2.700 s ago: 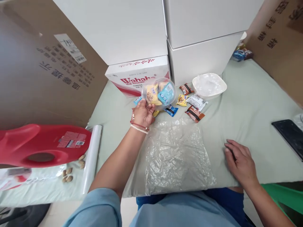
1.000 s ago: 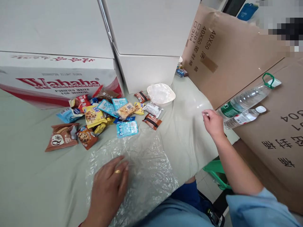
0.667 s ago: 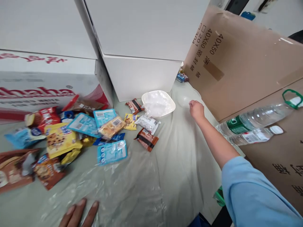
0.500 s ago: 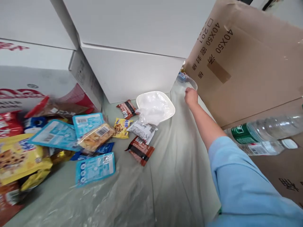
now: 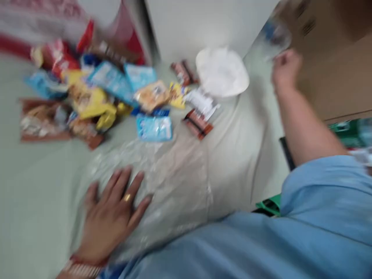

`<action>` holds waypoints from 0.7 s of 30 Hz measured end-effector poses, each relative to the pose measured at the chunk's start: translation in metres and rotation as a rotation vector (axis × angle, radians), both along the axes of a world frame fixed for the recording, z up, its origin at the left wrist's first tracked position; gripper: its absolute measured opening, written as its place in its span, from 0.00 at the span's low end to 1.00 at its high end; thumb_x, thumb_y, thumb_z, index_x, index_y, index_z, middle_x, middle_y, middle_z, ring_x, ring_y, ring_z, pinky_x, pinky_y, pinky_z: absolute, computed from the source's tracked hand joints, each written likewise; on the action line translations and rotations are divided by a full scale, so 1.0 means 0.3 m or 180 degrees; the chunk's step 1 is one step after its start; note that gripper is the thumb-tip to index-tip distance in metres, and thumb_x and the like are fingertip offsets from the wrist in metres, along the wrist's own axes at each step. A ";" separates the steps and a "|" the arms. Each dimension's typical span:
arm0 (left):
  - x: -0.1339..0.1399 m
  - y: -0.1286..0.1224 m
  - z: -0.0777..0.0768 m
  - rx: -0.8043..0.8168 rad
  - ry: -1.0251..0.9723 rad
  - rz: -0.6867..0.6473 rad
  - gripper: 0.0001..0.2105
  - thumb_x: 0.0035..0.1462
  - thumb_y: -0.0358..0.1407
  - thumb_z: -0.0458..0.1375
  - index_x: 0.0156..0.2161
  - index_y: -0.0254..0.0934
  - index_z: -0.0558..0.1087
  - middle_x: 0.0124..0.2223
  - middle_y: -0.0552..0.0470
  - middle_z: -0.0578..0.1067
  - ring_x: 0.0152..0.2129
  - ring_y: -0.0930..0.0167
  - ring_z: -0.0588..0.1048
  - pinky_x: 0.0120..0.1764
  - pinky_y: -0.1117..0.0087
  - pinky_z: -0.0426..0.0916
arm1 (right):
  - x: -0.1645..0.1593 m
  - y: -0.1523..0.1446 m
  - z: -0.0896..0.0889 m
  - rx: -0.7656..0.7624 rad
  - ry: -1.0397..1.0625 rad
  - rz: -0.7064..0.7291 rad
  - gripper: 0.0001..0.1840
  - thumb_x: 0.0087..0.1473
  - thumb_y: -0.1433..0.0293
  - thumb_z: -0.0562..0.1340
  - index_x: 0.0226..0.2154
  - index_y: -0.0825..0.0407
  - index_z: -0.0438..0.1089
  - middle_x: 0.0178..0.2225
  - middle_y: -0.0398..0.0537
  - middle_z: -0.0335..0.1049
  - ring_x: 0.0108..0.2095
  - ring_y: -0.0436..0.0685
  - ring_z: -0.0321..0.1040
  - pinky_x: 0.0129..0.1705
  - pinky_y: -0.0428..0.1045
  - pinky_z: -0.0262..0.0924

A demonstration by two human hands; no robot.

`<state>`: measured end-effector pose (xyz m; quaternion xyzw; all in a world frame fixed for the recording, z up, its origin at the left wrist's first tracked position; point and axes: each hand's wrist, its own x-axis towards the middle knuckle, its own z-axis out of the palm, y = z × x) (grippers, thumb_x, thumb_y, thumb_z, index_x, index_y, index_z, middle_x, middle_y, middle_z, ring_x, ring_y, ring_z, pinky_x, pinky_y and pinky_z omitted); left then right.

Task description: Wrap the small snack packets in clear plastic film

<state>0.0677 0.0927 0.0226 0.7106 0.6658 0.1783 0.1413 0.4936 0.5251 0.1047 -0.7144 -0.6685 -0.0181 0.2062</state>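
1. Clear plastic container (image 5: pixel 277 40): far right corner, over/near blurred blue packets; too blurred to tell which way its mouth points or its long axis.
2. Right hand (image 5: pixel 287 69): grip closed, fingers pinching container's near edge.
3. Left hand (image 5: pixel 112 213): grip empty, fingers spread, palm down on clear plastic sheet (image 5: pixel 177 178), pointing away from the wearer.
4. Surface (image 5: pixel 31 186): pale green cloth; snack packets (image 5: pixel 154 128) heaped left of white bowl (image 5: pixel 245 83).
5. Room: white box (image 5: pixel 200 25) behind, brown cardboard (image 5: pixel 343 81) right.
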 end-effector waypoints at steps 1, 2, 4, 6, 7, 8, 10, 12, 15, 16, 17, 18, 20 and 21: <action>0.002 -0.010 0.001 -0.0053 0.0179 0.0015 0.28 0.70 0.50 0.53 0.71 0.45 0.65 0.74 0.36 0.61 0.71 0.46 0.60 0.71 0.34 0.41 | -0.008 -0.075 -0.001 0.0020 0.0116 0.0214 0.43 0.68 0.56 0.36 0.50 0.73 0.73 0.50 0.65 0.78 0.54 0.65 0.75 0.50 0.59 0.63; 0.004 -0.016 -0.002 -0.0088 0.0294 -0.0021 0.29 0.71 0.50 0.52 0.71 0.44 0.64 0.75 0.36 0.60 0.72 0.47 0.59 0.71 0.35 0.41 | -0.024 -0.162 -0.006 0.0263 0.0402 0.0509 0.38 0.69 0.54 0.41 0.49 0.67 0.75 0.43 0.60 0.82 0.46 0.65 0.78 0.43 0.60 0.64; 0.006 -0.023 -0.012 -0.0085 0.0389 -0.0045 0.29 0.72 0.50 0.50 0.72 0.43 0.63 0.76 0.36 0.58 0.73 0.49 0.58 0.71 0.36 0.40 | -0.087 -0.388 -0.016 0.0016 0.0705 0.1166 0.22 0.70 0.59 0.54 0.48 0.54 0.78 0.39 0.50 0.82 0.40 0.61 0.79 0.41 0.57 0.68; 0.008 -0.027 -0.009 -0.0119 0.0425 -0.0068 0.28 0.73 0.49 0.49 0.73 0.42 0.62 0.76 0.37 0.57 0.73 0.50 0.57 0.72 0.37 0.40 | -0.183 -0.666 -0.029 -0.0328 0.0829 0.1630 0.14 0.69 0.64 0.58 0.44 0.51 0.79 0.37 0.50 0.82 0.36 0.58 0.79 0.43 0.56 0.73; 0.010 -0.029 -0.005 -0.0101 0.0439 -0.0081 0.29 0.73 0.49 0.48 0.73 0.42 0.61 0.76 0.37 0.57 0.73 0.51 0.57 0.72 0.37 0.41 | -0.236 -0.805 -0.047 -0.0544 0.0868 0.1925 0.14 0.70 0.65 0.59 0.47 0.51 0.79 0.43 0.53 0.82 0.42 0.60 0.80 0.49 0.58 0.74; 0.011 -0.031 0.000 -0.0064 0.0458 -0.0097 0.29 0.74 0.49 0.48 0.73 0.41 0.60 0.76 0.37 0.57 0.73 0.52 0.57 0.72 0.37 0.41 | -0.287 -0.932 -0.075 -0.0609 0.0816 0.2235 0.17 0.71 0.63 0.58 0.54 0.52 0.76 0.50 0.56 0.81 0.50 0.63 0.78 0.54 0.61 0.73; 0.009 -0.032 0.003 0.0023 0.0510 -0.0119 0.30 0.74 0.49 0.45 0.74 0.38 0.58 0.76 0.37 0.57 0.73 0.53 0.58 0.72 0.36 0.42 | -0.370 -1.121 -0.156 -0.0741 0.0499 0.2702 0.27 0.71 0.60 0.58 0.67 0.51 0.66 0.66 0.60 0.69 0.66 0.68 0.67 0.66 0.67 0.65; 0.000 -0.028 0.001 0.0046 0.0560 -0.0095 0.30 0.75 0.49 0.43 0.75 0.37 0.56 0.76 0.36 0.57 0.73 0.53 0.59 0.71 0.33 0.41 | -0.406 -1.221 -0.236 -0.0932 0.0020 0.2875 0.33 0.72 0.58 0.56 0.74 0.48 0.56 0.74 0.57 0.57 0.74 0.67 0.54 0.73 0.70 0.52; -0.029 -0.023 -0.001 -0.0037 0.0618 0.0066 0.30 0.75 0.48 0.39 0.75 0.38 0.55 0.76 0.37 0.57 0.73 0.53 0.58 0.69 0.26 0.36 | -0.372 -1.263 -0.297 -0.1022 -0.0415 0.2640 0.33 0.74 0.58 0.53 0.75 0.46 0.53 0.76 0.53 0.50 0.77 0.66 0.47 0.76 0.71 0.44; -0.042 -0.022 0.000 -0.0060 0.0633 0.0111 0.30 0.75 0.47 0.39 0.75 0.38 0.55 0.76 0.37 0.57 0.73 0.52 0.58 0.69 0.24 0.34 | -0.347 -1.259 -0.299 -0.1037 -0.0445 0.2546 0.32 0.74 0.58 0.53 0.75 0.46 0.53 0.77 0.53 0.50 0.77 0.66 0.46 0.76 0.71 0.45; -0.055 -0.022 -0.001 -0.0072 0.0643 0.0132 0.29 0.75 0.47 0.39 0.75 0.39 0.55 0.76 0.38 0.58 0.73 0.52 0.59 0.68 0.23 0.33 | -0.322 -1.248 -0.293 -0.1055 -0.0427 0.2500 0.32 0.74 0.58 0.53 0.75 0.46 0.54 0.77 0.54 0.50 0.76 0.66 0.47 0.75 0.71 0.47; -0.067 -0.022 -0.002 -0.0075 0.0649 0.0131 0.29 0.75 0.46 0.39 0.75 0.40 0.55 0.76 0.39 0.58 0.72 0.52 0.59 0.68 0.22 0.32 | -0.300 -1.230 -0.281 -0.1078 -0.0373 0.2521 0.31 0.74 0.58 0.53 0.74 0.46 0.56 0.76 0.54 0.51 0.76 0.66 0.49 0.74 0.70 0.49; -0.086 -0.025 -0.005 -0.0050 0.0643 0.0085 0.28 0.75 0.45 0.40 0.75 0.43 0.56 0.76 0.41 0.58 0.72 0.52 0.59 0.69 0.24 0.33 | -0.281 -1.175 -0.242 -0.1137 -0.0218 0.2677 0.29 0.73 0.57 0.53 0.70 0.48 0.63 0.72 0.57 0.60 0.72 0.67 0.57 0.71 0.68 0.56; -0.091 -0.027 -0.008 -0.0029 0.0633 0.0065 0.28 0.75 0.45 0.41 0.75 0.43 0.55 0.76 0.42 0.58 0.73 0.53 0.59 0.69 0.25 0.34 | -0.289 -1.140 -0.217 -0.1162 -0.0145 0.2722 0.27 0.72 0.57 0.54 0.67 0.49 0.68 0.68 0.59 0.67 0.69 0.67 0.63 0.69 0.68 0.60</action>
